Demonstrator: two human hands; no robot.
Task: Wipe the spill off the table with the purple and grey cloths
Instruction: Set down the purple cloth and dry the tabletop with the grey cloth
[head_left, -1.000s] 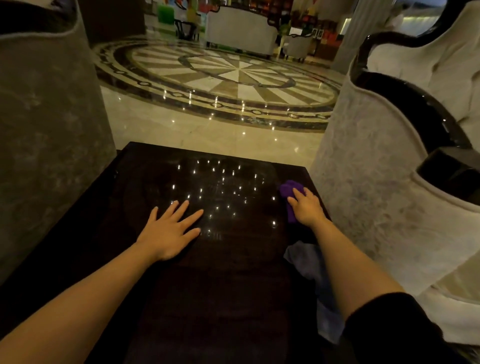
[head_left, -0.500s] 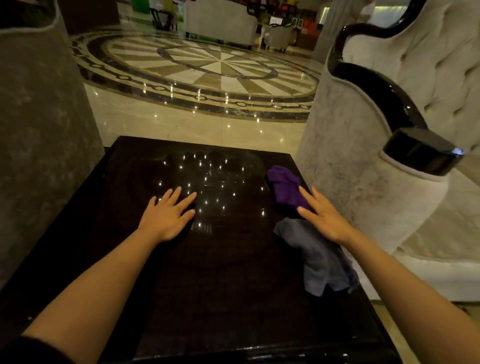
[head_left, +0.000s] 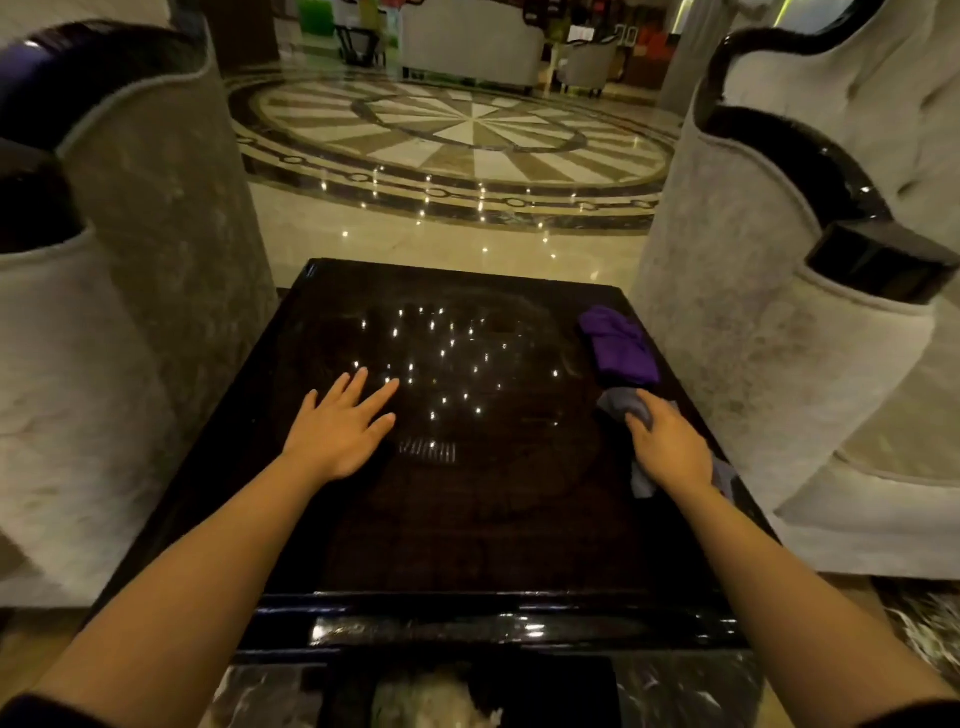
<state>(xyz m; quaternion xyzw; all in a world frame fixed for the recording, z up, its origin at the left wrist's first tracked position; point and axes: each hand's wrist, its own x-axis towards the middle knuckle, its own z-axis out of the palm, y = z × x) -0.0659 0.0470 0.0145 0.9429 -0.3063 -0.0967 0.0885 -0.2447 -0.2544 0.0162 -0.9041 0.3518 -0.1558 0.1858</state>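
A dark glossy square table (head_left: 467, 545) fills the middle of the view, with ceiling lights mirrored in its top. A crumpled purple cloth (head_left: 615, 345) lies at the table's right edge, toward the far side. Just nearer lies a grey cloth (head_left: 621, 402), partly hidden under my right hand (head_left: 670, 444), which presses down on it with fingers curled over the fabric. My left hand (head_left: 340, 423) rests flat on the table left of centre, fingers spread, holding nothing. I cannot make out a spill on the dark surface.
A pale upholstered armchair (head_left: 769, 312) stands tight against the table's right side and another (head_left: 130, 260) against its left. Beyond the table lies a polished marble floor (head_left: 457, 135) with a round inlay. More seats stand far back.
My right hand left the purple cloth, moved nearer along the table's right edge and came down on the grey cloth. My left hand stayed flat. The view pulled back.
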